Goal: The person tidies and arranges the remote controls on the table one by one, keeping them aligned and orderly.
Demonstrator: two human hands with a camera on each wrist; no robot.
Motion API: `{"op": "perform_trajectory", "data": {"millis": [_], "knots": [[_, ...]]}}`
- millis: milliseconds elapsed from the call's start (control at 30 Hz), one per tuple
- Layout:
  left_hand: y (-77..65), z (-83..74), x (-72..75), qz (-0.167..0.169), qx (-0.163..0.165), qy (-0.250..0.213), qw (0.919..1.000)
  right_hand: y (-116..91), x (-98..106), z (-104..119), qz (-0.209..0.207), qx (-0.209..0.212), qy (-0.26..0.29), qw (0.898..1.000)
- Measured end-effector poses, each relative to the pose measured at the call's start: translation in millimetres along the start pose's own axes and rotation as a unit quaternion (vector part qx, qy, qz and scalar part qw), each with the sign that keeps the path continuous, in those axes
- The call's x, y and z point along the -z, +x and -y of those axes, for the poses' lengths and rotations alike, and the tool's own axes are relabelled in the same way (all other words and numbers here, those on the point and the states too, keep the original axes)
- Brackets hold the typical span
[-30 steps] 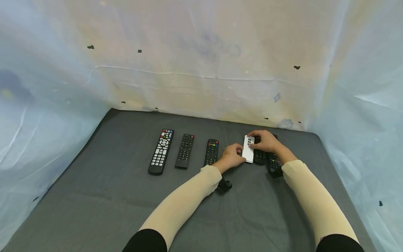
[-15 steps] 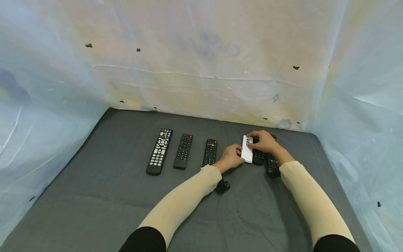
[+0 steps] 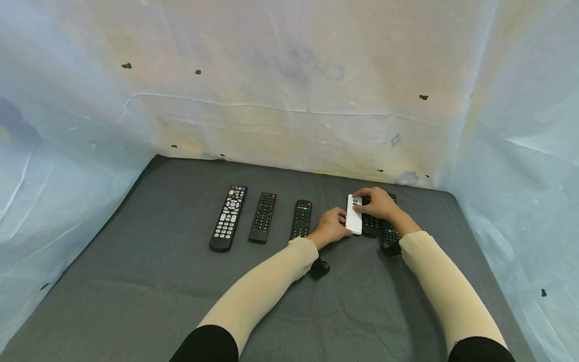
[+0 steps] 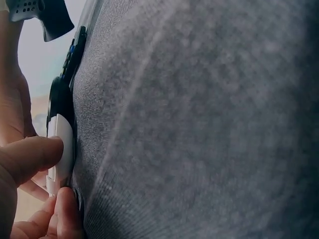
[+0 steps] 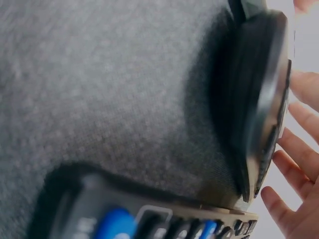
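Note:
A white remote control (image 3: 354, 222) lies on the grey cloth between both hands. My left hand (image 3: 331, 225) pinches its left side near the lower end; in the left wrist view the thumb (image 4: 42, 154) presses against the white casing. My right hand (image 3: 381, 203) holds the upper end, fingers over the top and thumb at the right side. Just right of the white one, a rounded black remote (image 3: 371, 227) lies partly under the right hand. Farther right, another black remote (image 3: 390, 235) with coloured buttons is partly covered by the right wrist.
To the left lie a large black remote with white buttons (image 3: 228, 218), a slimmer black remote (image 3: 263, 217) and a third black one (image 3: 301, 217) partly hidden by the left forearm. A patterned cloth wall (image 3: 289, 136) stands behind the grey-covered table (image 3: 135, 281).
The white remote has shifted very slightly left, with both hands staying on it. The head view has drifted a little; the other remotes keep their places.

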State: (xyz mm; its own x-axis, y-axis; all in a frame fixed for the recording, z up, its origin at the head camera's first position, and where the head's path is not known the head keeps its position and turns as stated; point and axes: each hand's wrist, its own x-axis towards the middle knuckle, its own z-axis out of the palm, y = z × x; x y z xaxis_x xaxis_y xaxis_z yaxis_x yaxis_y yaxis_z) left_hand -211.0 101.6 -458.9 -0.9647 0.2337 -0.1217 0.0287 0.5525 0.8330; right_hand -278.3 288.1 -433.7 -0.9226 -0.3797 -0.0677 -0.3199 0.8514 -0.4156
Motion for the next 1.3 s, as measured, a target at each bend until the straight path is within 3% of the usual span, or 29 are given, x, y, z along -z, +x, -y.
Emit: {"op": "perform_trajectory", "data": {"millis": [300,667,1000,1300], "knots": [[-0.8,-1.3,-1.8,0.005,0.011,0.011,0.9999,1,-2,0,-0.004,-0.005,0.005,1.0],[-2.2,-0.6,-1.0,0.004,0.012,-0.008,0.9999,0,-2,5,-0.003,-0.011,0.024,1.0],[-4.5,1.6,5.0,0.006,0.005,-0.031,0.9995,1,0,12,-0.002,-0.009,0.036,0.999],[-12.3,4.2,10.0,-0.001,-0.009,-0.017,0.9998,3,-3,19,-0.001,0.007,0.051,0.999]]}}
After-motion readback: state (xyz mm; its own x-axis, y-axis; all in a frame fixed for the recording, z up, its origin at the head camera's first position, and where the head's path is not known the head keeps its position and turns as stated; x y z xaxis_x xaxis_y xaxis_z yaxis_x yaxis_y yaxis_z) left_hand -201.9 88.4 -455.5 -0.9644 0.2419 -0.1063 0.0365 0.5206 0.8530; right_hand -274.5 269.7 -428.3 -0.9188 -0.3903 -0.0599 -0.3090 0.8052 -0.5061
